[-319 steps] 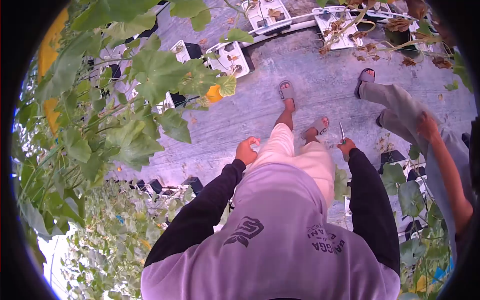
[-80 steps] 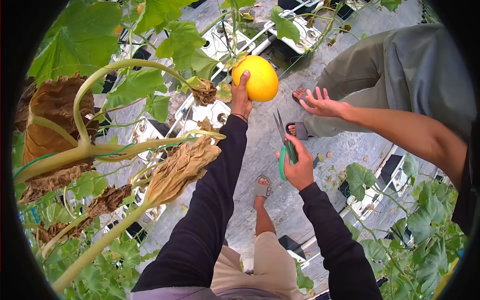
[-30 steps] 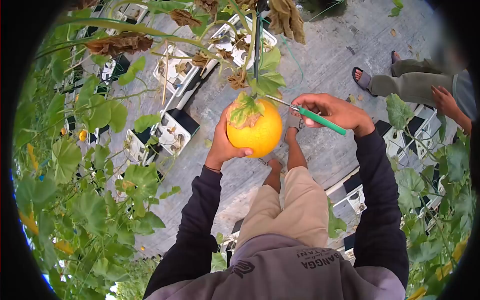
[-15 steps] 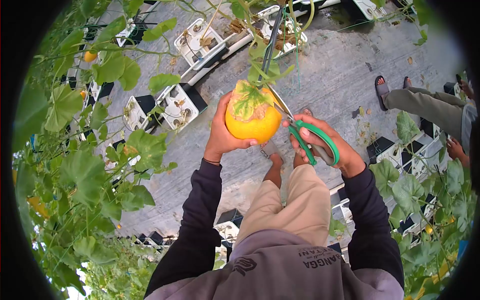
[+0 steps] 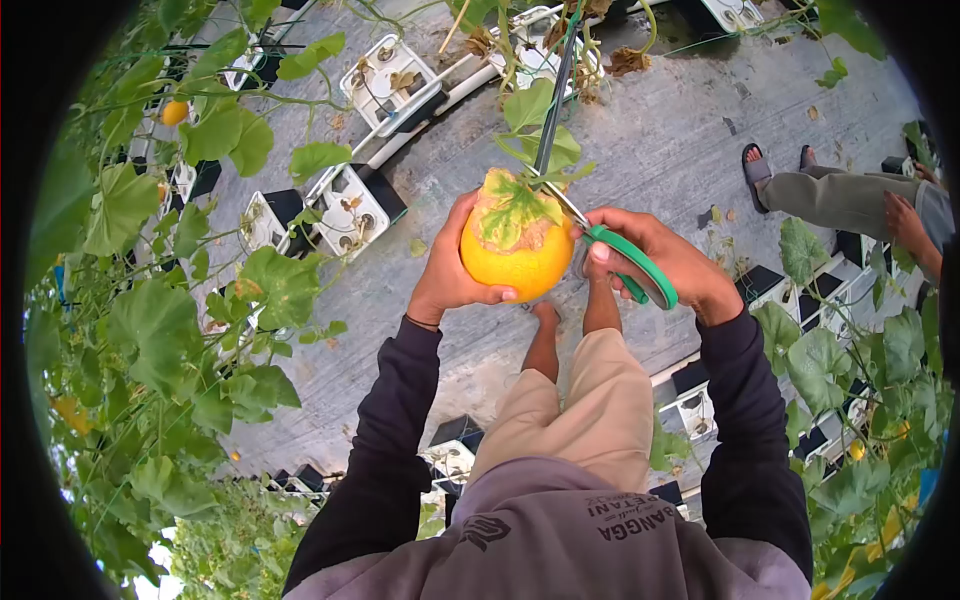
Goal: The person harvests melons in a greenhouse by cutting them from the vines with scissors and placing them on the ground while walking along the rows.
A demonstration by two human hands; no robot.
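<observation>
I have the round yellow melon (image 5: pixel 500 270) cupped in my left hand (image 5: pixel 447 272), a yellow-green, brown-edged leaf (image 5: pixel 514 208) over its upper face. My right hand (image 5: pixel 672 252) grips the green-handled scissors (image 5: pixel 650 270), blades angled up beside the melon's top; I can't tell how far they're open.

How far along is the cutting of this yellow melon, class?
Done: the left hand supports the melon. In hand: the right hand holds the scissors, blades at the green stem. Left, probably: finishing the cut and taking the melon away; whether it is already severed is unclear.
</observation>
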